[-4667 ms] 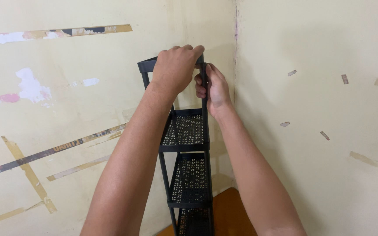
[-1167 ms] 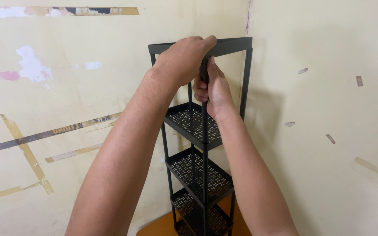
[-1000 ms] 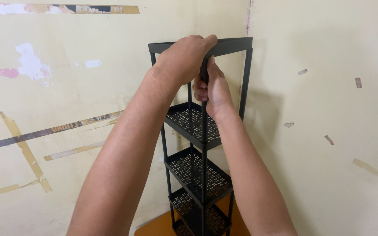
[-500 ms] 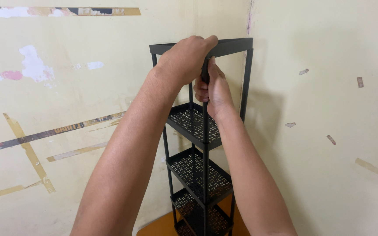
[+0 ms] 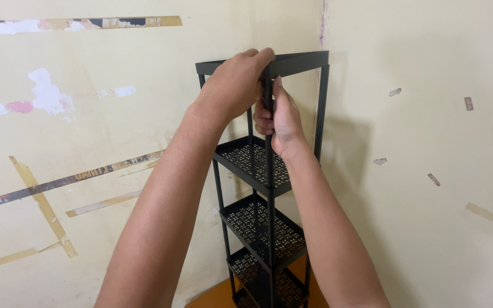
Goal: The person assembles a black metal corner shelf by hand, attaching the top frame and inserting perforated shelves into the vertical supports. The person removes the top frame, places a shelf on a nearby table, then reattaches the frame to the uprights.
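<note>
- The left hand (image 5: 232, 85) grabs the top frame of the tall black rack (image 5: 258, 171).
- The right hand (image 5: 281, 122) squeezes the rack's front pole.
- The rack stands in the corner of two yellow walls (image 5: 417, 142).

My head camera is the only view: it looks forward and slightly down along my arms into the wall corner (image 5: 322, 23), close to the black shelf rack (image 5: 261, 171).
</note>
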